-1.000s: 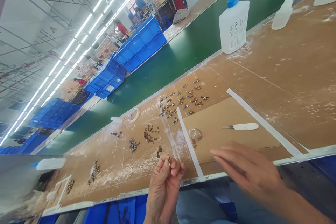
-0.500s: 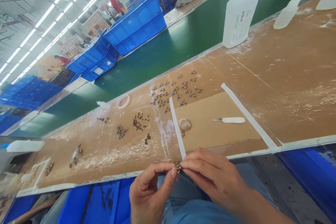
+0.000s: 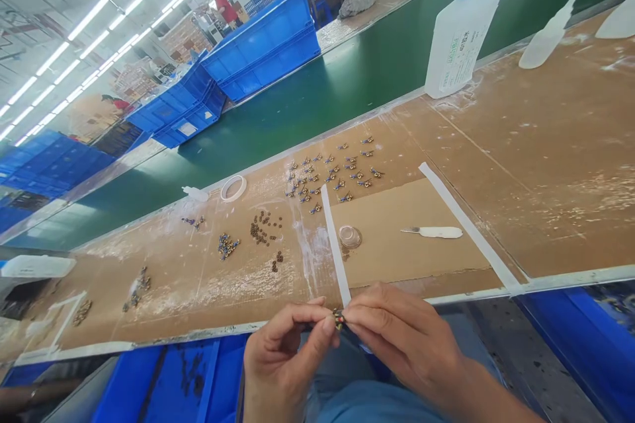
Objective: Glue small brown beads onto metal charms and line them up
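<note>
Between the fingertips of both hands is a small painted figurine piece (image 3: 338,319), dark with yellow and red spots; much of it is hidden. My left hand (image 3: 292,353) pinches it from the left with thumb and forefinger. From the right, my right hand (image 3: 404,330) grips it with closed fingers. Both hands are at the table's front edge. Beyond them lies a cardboard sheet (image 3: 397,251) edged by white tape strips, bearing a small clear round dish (image 3: 350,236) and a white-handled craft knife (image 3: 436,232). Several small blue-and-yellow figurines (image 3: 346,197) stand spread out behind.
Left of the cardboard lie small brown round pieces (image 3: 260,231), a heap of blue-and-yellow figurines (image 3: 228,246) and a tape roll (image 3: 233,189). A large white bottle (image 3: 459,39) and a squeeze bottle (image 3: 548,33) stand at back right. Blue crates (image 3: 262,46) stand beyond the green belt (image 3: 347,73).
The camera view has shifted and tilted slightly. Both hands keep their pinch on the figurine piece, which looks slightly turned, showing more red and yellow.
</note>
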{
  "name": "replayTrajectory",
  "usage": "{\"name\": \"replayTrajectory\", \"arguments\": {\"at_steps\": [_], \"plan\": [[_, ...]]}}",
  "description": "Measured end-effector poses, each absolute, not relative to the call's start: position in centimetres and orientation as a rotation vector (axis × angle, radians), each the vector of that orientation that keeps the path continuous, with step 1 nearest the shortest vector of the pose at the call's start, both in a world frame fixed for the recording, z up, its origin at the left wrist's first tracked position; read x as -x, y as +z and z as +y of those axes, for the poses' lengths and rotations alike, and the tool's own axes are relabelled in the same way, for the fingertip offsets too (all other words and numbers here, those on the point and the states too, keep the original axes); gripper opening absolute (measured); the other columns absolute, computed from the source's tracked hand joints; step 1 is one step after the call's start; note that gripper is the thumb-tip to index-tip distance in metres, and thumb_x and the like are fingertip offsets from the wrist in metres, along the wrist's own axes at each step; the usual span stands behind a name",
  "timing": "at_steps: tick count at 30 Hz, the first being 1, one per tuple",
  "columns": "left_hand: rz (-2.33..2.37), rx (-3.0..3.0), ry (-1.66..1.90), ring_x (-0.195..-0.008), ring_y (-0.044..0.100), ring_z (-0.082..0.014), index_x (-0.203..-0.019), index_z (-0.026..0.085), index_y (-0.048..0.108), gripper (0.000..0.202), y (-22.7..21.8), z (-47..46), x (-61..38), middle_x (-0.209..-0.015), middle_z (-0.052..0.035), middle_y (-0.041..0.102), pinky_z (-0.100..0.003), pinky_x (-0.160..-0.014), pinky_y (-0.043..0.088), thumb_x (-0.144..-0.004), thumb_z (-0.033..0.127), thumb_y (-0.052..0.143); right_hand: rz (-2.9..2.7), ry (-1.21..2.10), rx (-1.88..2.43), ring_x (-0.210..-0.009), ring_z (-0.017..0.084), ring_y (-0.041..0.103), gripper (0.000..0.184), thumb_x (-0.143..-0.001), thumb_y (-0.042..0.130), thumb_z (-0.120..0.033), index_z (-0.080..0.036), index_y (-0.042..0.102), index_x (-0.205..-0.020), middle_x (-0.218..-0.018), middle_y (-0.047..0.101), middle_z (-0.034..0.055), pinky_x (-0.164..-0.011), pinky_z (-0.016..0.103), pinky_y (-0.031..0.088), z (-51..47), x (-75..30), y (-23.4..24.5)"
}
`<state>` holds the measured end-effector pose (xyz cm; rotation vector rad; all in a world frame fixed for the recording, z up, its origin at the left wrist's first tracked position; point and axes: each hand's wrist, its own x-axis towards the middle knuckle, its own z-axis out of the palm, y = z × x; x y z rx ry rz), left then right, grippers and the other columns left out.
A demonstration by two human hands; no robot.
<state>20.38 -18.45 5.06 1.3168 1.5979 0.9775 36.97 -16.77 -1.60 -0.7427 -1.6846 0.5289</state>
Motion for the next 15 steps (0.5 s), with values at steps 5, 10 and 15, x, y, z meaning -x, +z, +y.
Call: {"name": "replayTrajectory", "arguments": {"at_steps": [5, 10, 15], "plan": [[1.571, -1.387, 0.92, -0.064, 0.067, -0.0156, -0.076, 0.019, 0.074, 0.013, 4.6, -14.0, -18.8, -0.064, -0.0014, 0.072, -0.025, -0.065, 0.055, -0.078, 0.032, 0.074, -1.677, 0.307, 0.886, -0.081, 0.011, 0.068, 0.014, -0.097, 0.054, -0.013, -0.017, 0.066, -0.105, -0.091, 0.073, 0.0037, -0.078, 0.022, 0.054, -15.7, -38.5, -1.9], [1.572, -1.662, 0.828, -0.063, 0.064, -0.0148, -0.072, 0.017, 0.07, 0.01, 2.1, -4.7, -18.8, -0.065, -0.0004, 0.07, -0.026, -0.064, 0.05, -0.075, 0.026, 0.067, -1.627, 0.11, 1.007, -0.076, 0.013, 0.07, 0.017, -0.095, 0.054, -0.011, -0.018, 0.067, -0.103, -0.084, 0.072, 0.0028, -0.072, 0.022, 0.057, -13.9, -39.9, -4.0], [1.593, -1.797, 0.772, -0.053, 0.053, -0.012, -0.059, 0.017, 0.071, 0.01, -0.7, 1.9, -20.6, -0.053, 0.0034, 0.06, -0.024, -0.056, 0.041, -0.069, 0.015, 0.07, -1.613, 0.088, 1.049, -0.077, 0.013, 0.071, 0.016, -0.097, 0.052, -0.015, -0.019, 0.067, -0.101, -0.085, 0.073, 0.0028, -0.071, 0.022, 0.058, -13.2, -39.8, -5.3]]}}
